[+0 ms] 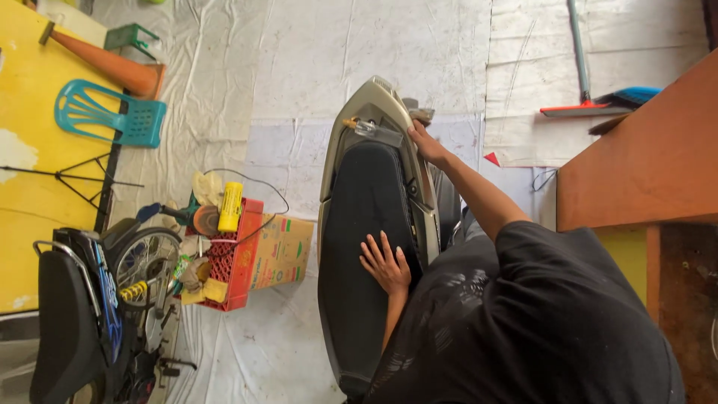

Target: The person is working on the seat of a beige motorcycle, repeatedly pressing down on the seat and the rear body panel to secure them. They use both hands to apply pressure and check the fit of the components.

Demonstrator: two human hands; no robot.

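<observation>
Scooter (370,224) fills the middle of my view, its long black seat (359,247) running from near me toward the far tail, with beige-grey side panels (419,202) along the edges. I judge it heavy and rigid as a whole, not something I could shift with one hand. The seat looks padded, slightly yielding and grippy, while the painted panels look hard, smooth and likely slippery. The tail rail and the panel edge seem the firmest places to take hold.

My left hand (387,262) lies open and flat on the seat, fingers spread, resting rather than gripping. My right hand (425,141) reaches farther out to the right rear edge near the tail, fingers against the panel; I cannot tell whether it is closed on anything there.

Left of the scooter, well apart, stands a red crate (238,258) with a yellow can (229,206) on it and a cardboard box (280,251) beside it. Another motorcycle (90,314) sits at the near left. An orange-brown bench (643,157) is on the right, with a broom (591,101) on the sheeted floor beyond.
</observation>
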